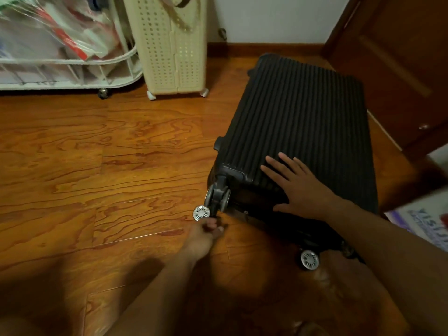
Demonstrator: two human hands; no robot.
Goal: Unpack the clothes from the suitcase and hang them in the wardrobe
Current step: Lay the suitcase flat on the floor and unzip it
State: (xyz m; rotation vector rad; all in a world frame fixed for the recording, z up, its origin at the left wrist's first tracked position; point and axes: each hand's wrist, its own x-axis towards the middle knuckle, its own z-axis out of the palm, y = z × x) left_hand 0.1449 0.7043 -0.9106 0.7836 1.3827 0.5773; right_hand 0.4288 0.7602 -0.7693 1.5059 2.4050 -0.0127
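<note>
We see the black suitcase (298, 132) lying flat and closed on the wood floor (97, 166), right of centre frame. Right hand (298, 185) lies flat, fingers spread, pressing the ribbed shell near the wheel end. Left hand (206, 235) at lower centre pinches something small and dark by the corner wheel (201, 212), probably the zipper pull; we can't tell for sure. No clothes out, no wardrobe clearly shown. We judge the task barely started: opening, unpacking and hanging all remain.
</note>
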